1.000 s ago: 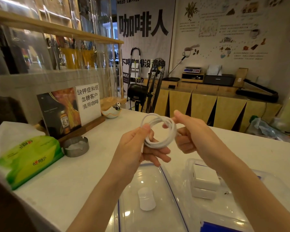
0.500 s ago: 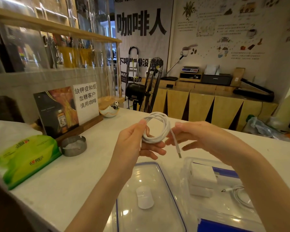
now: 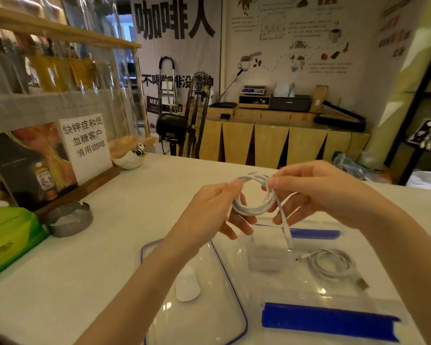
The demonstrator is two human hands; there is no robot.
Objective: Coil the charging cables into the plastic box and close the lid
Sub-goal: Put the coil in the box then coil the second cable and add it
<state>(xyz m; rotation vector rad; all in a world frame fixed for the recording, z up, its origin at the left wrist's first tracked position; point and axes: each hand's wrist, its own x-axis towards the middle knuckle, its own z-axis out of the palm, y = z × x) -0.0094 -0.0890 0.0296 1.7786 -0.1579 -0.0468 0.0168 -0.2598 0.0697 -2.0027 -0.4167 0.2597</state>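
The clear plastic box (image 3: 334, 290) lies open-topped; a coiled white cable (image 3: 330, 266) and white charger block (image 3: 268, 255) occupy its floor, leaving the near part bare.

Single head-worn wide-angle view, looking forward and down across the white counter (image 3: 105, 245). Both hands sit close, centre frame; the wall cabinet (image 3: 271, 143) stands far behind. No second view.
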